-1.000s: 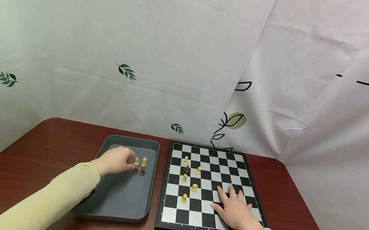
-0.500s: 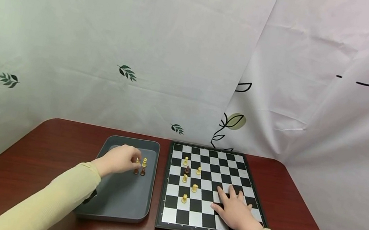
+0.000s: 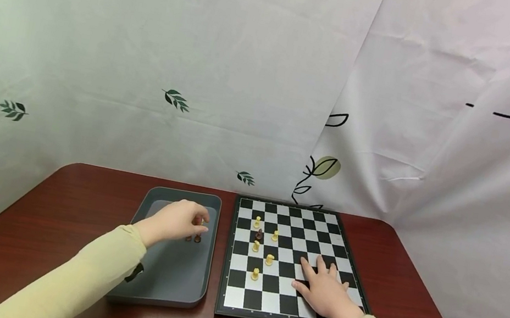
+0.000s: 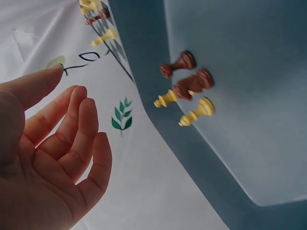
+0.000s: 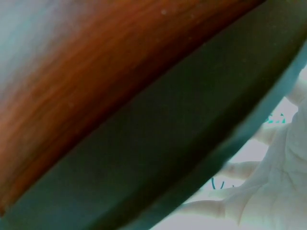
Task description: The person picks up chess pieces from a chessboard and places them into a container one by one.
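My left hand (image 3: 177, 222) hovers over the grey tray (image 3: 166, 278), fingers loosely bent. In the left wrist view, thumb and fingertips are apart with nothing between them. Two brown chess pieces (image 4: 194, 84) and two yellow chess pieces (image 4: 199, 111) stand close together in the tray. From the head, the hand mostly covers the yellow pair, while the brown bases show below it. My right hand (image 3: 324, 293) rests with spread fingers on the lower right of the chessboard (image 3: 270, 300), holding nothing; the right wrist view shows only part of it.
On the board's left side stand several yellow chess pieces (image 3: 269, 260) and one brown chess piece (image 3: 259, 235). Tray and board lie side by side on the reddish wooden table (image 3: 60, 217), a narrow strip of it between them. A white cloth (image 3: 249, 69) hangs behind.
My left hand has shifted slightly right and up over the tray pieces, now covering the yellow ones. The right hand and the board pieces have stayed put.
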Motion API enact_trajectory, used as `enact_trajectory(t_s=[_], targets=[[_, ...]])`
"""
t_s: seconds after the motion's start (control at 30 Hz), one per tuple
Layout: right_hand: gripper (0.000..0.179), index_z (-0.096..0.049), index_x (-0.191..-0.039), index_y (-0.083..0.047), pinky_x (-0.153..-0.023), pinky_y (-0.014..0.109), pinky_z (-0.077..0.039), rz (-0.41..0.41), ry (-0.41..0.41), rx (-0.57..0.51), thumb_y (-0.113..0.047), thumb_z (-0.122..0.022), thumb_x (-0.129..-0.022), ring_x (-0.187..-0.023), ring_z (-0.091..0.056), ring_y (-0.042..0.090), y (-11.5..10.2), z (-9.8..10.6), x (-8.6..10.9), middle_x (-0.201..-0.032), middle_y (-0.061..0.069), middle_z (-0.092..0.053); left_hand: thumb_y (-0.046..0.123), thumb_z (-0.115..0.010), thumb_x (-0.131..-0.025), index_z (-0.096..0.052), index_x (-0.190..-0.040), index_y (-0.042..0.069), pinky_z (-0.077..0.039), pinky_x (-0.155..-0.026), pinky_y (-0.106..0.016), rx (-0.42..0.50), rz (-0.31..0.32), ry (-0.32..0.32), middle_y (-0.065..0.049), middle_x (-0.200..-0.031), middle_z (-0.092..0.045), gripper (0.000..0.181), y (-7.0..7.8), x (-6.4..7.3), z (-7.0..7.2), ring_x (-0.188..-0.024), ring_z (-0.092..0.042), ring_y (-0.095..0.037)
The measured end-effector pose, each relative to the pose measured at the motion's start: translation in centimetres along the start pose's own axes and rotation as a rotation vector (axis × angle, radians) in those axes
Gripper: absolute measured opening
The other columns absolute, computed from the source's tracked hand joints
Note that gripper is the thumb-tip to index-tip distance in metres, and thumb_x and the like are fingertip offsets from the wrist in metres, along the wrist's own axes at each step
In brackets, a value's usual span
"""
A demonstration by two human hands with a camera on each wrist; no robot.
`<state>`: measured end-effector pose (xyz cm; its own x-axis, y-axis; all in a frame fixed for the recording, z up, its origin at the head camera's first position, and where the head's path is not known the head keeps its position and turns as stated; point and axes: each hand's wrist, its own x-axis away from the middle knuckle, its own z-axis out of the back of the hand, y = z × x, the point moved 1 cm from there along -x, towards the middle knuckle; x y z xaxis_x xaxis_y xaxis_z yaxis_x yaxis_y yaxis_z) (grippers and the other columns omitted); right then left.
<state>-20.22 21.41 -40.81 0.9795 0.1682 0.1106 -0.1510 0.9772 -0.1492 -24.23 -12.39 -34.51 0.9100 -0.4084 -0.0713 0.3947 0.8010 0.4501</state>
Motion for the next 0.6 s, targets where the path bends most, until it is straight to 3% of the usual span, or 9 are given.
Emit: enact_trajectory(t_s=[0.33, 0.6], targets=[[0.064, -0.044, -0.14, -0.01, -0.083, 0.08, -0.027, 0.002, 0.01, 0.006, -0.048, -0.055, -0.09, -0.126, -0.029, 0.061, -0.1, -0.2, 0.0, -0.144, 0.031, -0.033, 0.014, -0.071, -0.084, -0.069, -0.099, 0.006, -0.044, -0.057, -0.025, 0.027, -0.059, 0.002, 0.005, -0.07, -0.059, 0.017, 1.8, -0.7, -0.7, -0.053, -0.051, -0.006], [0.064, -0.044, -0.14, -0.01, -0.083, 0.08, -0.027, 0.001, 0.017, 0.008, -0.048, -0.055, -0.09, -0.126, -0.028, 0.062, -0.1, -0.5, 0.0, -0.144, 0.031, -0.033, 0.014, -0.073, -0.082, -0.069, -0.097, 0.005, -0.043, -0.06, -0.025, 0.026, -0.127, -0.003, 0.006, -0.071, -0.059, 0.017, 3.6, -1.4, -1.9, -0.064, -0.05, -0.007]])
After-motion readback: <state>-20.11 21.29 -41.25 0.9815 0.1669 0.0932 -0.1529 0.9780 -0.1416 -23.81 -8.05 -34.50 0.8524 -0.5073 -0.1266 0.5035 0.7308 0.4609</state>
